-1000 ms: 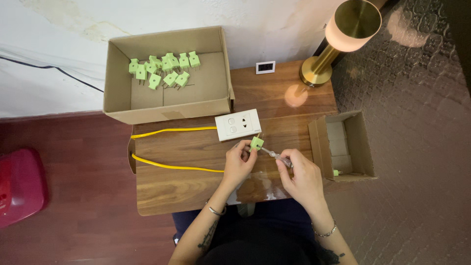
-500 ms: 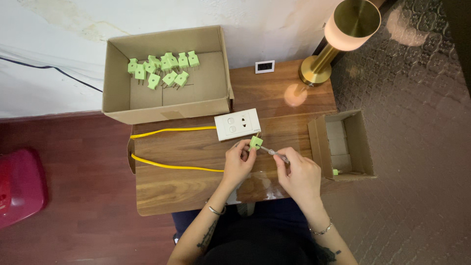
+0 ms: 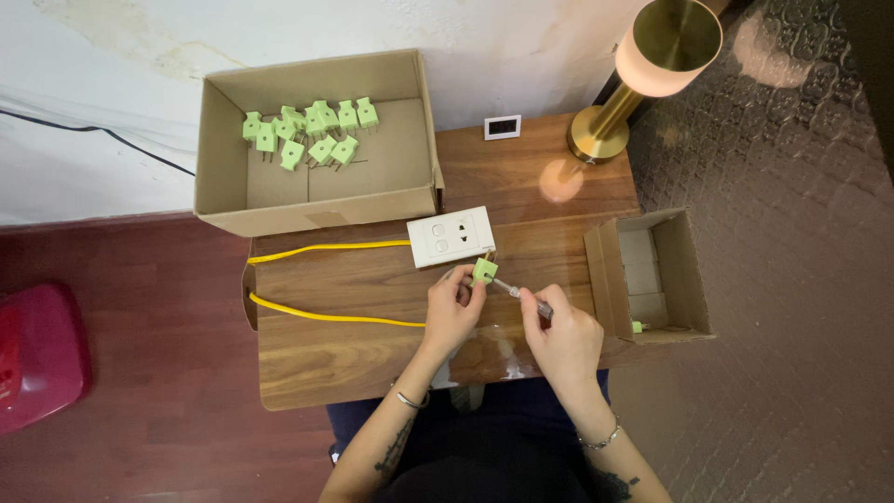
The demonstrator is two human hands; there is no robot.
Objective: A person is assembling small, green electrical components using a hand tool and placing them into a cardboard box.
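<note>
My left hand (image 3: 453, 312) pinches a small green plug (image 3: 483, 271) just in front of a white socket block (image 3: 452, 236) on the wooden table (image 3: 354, 359). In my right hand (image 3: 562, 337) is a thin screwdriver (image 3: 518, 292) whose tip points at the plug. A yellow cable (image 3: 321, 318) runs from the socket block out to the left and loops back toward my left hand.
A large open cardboard box (image 3: 317, 200) at the back left holds several green plugs (image 3: 307, 130). A smaller cardboard box (image 3: 652, 275) on the right holds one green piece (image 3: 639, 327). A brass lamp (image 3: 643, 70) and a small white device (image 3: 503, 127) stand at the back. A red object (image 3: 37, 354) lies on the floor at left.
Both hands stay at the green plug; the right hand has shifted slightly with the screwdriver. Nothing else has moved.
</note>
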